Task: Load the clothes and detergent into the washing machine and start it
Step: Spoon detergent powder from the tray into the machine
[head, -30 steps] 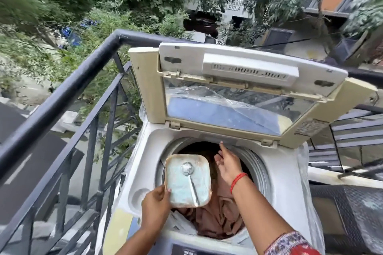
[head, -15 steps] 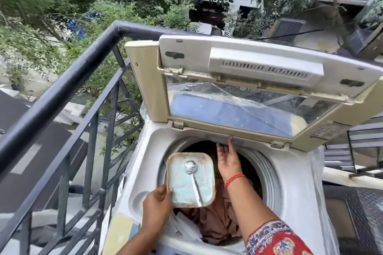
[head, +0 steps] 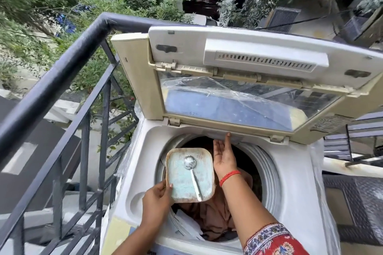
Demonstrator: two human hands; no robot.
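Above the washing machine [head: 294, 182] drum, left hand [head: 156, 205] pinches a plate [head: 189, 175] bearing a spoon [head: 191, 174]; right hand [head: 224, 159], fingers together, touches the lid [head: 238, 80] edge.

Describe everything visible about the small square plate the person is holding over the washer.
The plate is roughly square with rounded corners, pale turquoise inside with a worn brownish rim, ceramic-looking. The left hand pinches its near left corner, keeping it about level above the open drum, over the brown clothes. A metal spoon lies on it, bowl at the far end, handle running toward the near right corner. Any detergent on it cannot be made out. The right hand does not touch it.
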